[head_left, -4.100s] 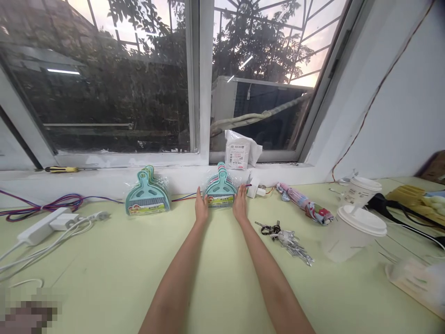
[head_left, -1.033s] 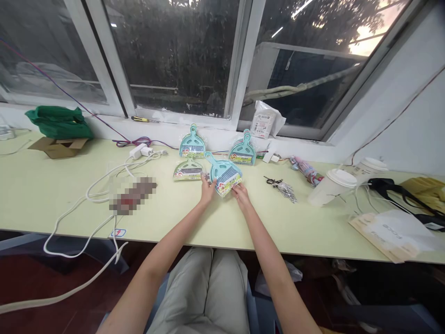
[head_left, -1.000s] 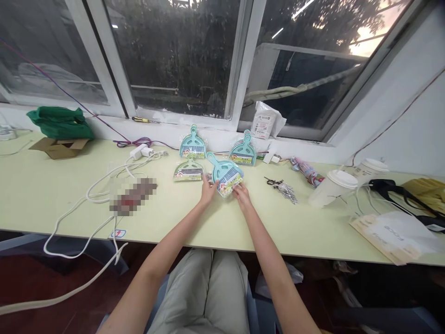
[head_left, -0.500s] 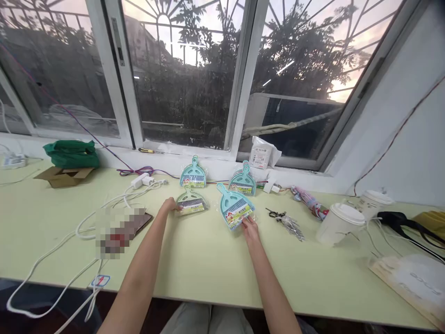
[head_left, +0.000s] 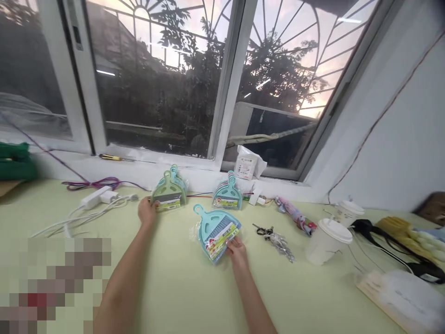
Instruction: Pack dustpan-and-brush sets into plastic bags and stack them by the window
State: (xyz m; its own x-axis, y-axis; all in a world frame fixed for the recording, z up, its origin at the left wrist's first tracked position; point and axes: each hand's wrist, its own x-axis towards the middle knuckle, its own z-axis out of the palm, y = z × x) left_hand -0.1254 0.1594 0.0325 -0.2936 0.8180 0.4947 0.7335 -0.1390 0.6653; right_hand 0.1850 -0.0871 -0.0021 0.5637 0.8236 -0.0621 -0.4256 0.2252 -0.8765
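My left hand [head_left: 147,211] grips the left edge of a green dustpan set [head_left: 169,195] in clear wrap, which stands in front of a blue set [head_left: 176,174] near the wall. Its fingers are closed on the edge. My right hand [head_left: 237,250] holds the lower right edge of a light blue dustpan set [head_left: 216,232] with a brush and a colourful label; its handle points up and left. Behind it, several more blue sets [head_left: 227,194] lean together against the wall.
On the table [head_left: 187,297], keys [head_left: 278,242], a folded umbrella [head_left: 295,215] and white cups [head_left: 328,241] stand or lie to the right. White cables [head_left: 93,214] and a pixelated patch are at left. A wrapped packet [head_left: 247,163] rests on the ledge.
My left hand has moved the green set up and back, in front of the blue one. The blue set in my right hand has turned and come nearer. The view has shifted right.
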